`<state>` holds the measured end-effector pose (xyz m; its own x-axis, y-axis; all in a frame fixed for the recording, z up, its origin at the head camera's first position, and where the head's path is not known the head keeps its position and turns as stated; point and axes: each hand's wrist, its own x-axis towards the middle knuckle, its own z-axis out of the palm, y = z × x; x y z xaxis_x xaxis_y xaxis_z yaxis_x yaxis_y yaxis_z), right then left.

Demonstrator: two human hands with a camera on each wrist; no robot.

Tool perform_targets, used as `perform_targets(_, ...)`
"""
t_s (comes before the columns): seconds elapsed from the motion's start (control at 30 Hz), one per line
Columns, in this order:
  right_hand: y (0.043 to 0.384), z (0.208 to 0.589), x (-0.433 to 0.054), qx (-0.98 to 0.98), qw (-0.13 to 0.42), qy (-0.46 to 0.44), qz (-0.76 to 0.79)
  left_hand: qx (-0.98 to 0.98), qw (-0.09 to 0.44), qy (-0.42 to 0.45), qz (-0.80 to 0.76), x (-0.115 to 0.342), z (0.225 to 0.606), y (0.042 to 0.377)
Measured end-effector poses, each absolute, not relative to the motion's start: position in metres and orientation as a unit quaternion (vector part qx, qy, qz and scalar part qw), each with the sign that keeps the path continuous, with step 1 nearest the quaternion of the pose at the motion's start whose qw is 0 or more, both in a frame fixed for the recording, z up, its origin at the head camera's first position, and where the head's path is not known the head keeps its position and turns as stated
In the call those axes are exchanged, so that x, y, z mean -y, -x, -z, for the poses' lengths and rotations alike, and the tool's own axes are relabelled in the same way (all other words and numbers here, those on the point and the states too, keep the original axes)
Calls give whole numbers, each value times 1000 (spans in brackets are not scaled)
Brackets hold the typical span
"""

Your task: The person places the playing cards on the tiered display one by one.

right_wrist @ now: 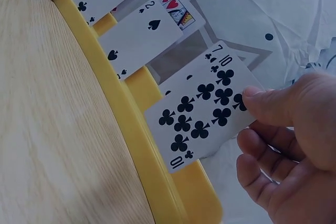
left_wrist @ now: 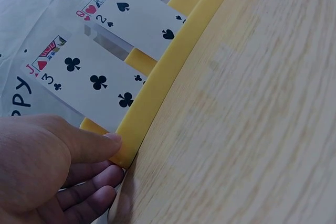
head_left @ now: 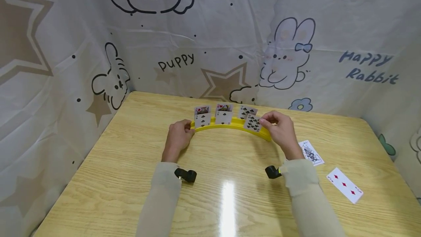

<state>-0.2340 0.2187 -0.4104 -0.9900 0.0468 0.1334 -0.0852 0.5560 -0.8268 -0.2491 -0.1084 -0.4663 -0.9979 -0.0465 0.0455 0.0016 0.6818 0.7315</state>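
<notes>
A curved yellow card holder stands on the table with playing cards upright in it. My left hand grips its left end between thumb and fingers. Near that end, a three of clubs stands in front of a red jack. Beside them, a two of spades stands before a queen of hearts. At the right, my right hand pinches the side edge of a ten of clubs. This card leans tilted, its lower edge at the holder's front row, covering most of a black seven.
Right of the holder, a card with a dark figure lies flat on the wooden table, partly behind my right wrist. A three of diamonds lies nearer me. A printed cloth hangs behind the table.
</notes>
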Motion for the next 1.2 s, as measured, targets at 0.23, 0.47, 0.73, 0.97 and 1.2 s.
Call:
perform_targets(0.23, 239, 408, -211, 878, 64, -10, -474, 917, 35, -9, 398, 110, 467, 249)
perform_targets(0.47, 245, 409, -205, 873, 75, -18, -481, 915, 27, -14, 401, 110, 466, 250)
perform_targets(0.73, 249, 412, -201, 874, 73, -20, -479, 916, 30, -13, 400, 110, 466, 249)
perform_targets(0.97, 250, 413, -199, 874, 60, -14, -482, 914, 33, -13, 404, 110, 465, 249)
perform_targets(1.2, 251, 416, -197, 874, 48, -10, -483, 914, 38, -13, 403, 109, 465, 248)
